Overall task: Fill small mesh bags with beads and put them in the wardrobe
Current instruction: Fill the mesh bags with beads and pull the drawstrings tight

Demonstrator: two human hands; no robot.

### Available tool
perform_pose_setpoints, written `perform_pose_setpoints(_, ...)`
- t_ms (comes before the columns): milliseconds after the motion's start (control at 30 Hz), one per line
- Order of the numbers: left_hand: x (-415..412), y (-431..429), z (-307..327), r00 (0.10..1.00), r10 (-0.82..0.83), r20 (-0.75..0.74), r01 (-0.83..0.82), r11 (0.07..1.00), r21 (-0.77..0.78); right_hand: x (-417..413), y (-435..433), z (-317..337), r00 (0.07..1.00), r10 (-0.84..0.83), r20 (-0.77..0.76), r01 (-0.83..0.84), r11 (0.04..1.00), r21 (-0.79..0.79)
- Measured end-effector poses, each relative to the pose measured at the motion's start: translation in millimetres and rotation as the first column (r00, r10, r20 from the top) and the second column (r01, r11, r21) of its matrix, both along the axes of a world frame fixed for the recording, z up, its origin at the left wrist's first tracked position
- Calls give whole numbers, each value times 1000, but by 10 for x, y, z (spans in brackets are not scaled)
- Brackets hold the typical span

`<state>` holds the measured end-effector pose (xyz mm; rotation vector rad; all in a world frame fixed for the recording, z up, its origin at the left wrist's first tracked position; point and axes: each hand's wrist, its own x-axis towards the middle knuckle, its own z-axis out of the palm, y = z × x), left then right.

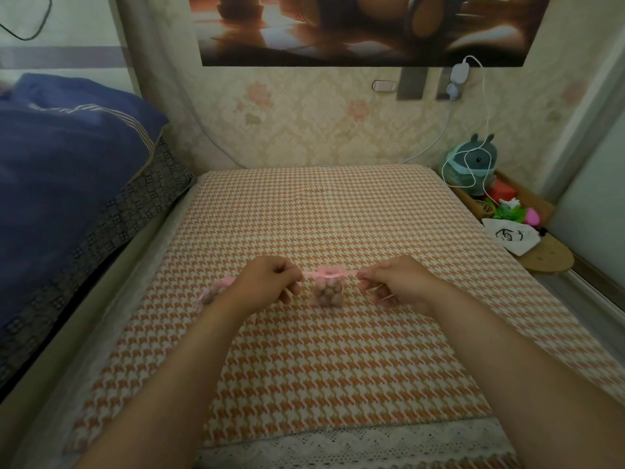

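A small pink mesh bag (327,292) full of brownish beads stands upright on the houndstooth cloth (324,225). Its pink drawstring ribbon (329,274) is stretched sideways across the gathered top. My left hand (270,279) pinches the ribbon's left end and my right hand (395,282) pinches the right end. A second pink mesh bag with beads (216,294) lies just left of my left wrist, partly hidden by it.
A blue quilt (67,170) is piled on the bed at the left. At the right, a wooden tray (527,198) holds a plush toy (471,164), small colourful items and a white pouch (510,236). A charger cable hangs from the wall.
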<state>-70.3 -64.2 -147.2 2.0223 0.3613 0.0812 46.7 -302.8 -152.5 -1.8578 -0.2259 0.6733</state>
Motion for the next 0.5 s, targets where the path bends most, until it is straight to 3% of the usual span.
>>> perform_pose_setpoints(167, 18, -83, -25, 999, 5, -54, -17, 973, -232, 7, 80, 36, 981, -78, -179, 93, 993, 72)
perform_pose_setpoints(500, 98, -156, -67, 973, 157, -172, -205, 926, -317, 21, 163, -53, 936, -243, -256, 235, 970, -63)
